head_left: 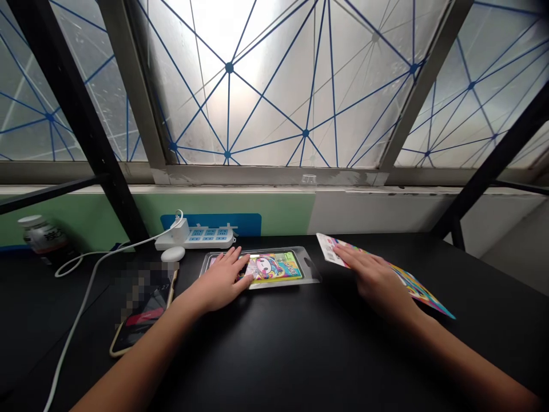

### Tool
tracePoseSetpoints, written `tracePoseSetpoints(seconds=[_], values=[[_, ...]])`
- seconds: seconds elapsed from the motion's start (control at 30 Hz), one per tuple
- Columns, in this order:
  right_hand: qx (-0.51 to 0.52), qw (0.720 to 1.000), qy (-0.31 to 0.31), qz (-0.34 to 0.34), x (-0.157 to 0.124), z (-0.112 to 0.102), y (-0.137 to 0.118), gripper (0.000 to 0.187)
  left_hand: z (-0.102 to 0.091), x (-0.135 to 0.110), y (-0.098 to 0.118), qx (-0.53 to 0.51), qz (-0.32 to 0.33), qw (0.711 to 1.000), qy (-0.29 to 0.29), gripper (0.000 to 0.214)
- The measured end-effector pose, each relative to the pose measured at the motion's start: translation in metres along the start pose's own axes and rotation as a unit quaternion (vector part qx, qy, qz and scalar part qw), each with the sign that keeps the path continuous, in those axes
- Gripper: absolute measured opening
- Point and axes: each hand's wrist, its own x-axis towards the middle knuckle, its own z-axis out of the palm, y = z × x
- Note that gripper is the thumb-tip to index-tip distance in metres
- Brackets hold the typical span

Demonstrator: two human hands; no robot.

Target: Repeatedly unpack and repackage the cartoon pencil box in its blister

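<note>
My left hand (226, 278) lies with its fingers spread on a clear plastic blister tray (309, 269). Inside the tray is a brightly coloured flat pack (277, 266) with a cartoon figure on it; the hand covers its left part. To the right, my right hand (377, 280) grips a colourful printed card (422, 289) and holds it tilted just above the black table. The card's upper left corner is white with small print. The thumb of that hand is hidden behind the card.
A phone (143, 320) lies left of my left forearm, partly blurred out. Behind it are a round white object (172, 254) and a white power strip (201, 236) with a trailing cable (92, 286). A dark jar (47, 237) stands far left. Black frame bars slant on both sides.
</note>
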Motion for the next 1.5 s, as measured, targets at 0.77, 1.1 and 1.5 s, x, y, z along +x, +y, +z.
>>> tracePoseSetpoints(seconds=[0.77, 1.1, 1.5], values=[[0.217, 0.948, -0.112, -0.203, 0.058, 0.037, -0.2, 0.045, 0.011, 0.007, 0.006, -0.02, 0.055, 0.994, 0.091, 0.034], [0.156, 0.981, -0.087, -0.078, 0.093, 0.023, -0.137, 0.033, 0.008, 0.007, 0.001, -0.002, 0.089, 0.994, 0.07, 0.035], [0.171, 0.946, -0.272, -0.046, 0.133, 0.037, -0.053, 0.055, 0.002, 0.005, 0.002, 0.055, 0.014, 0.992, 0.109, 0.051]])
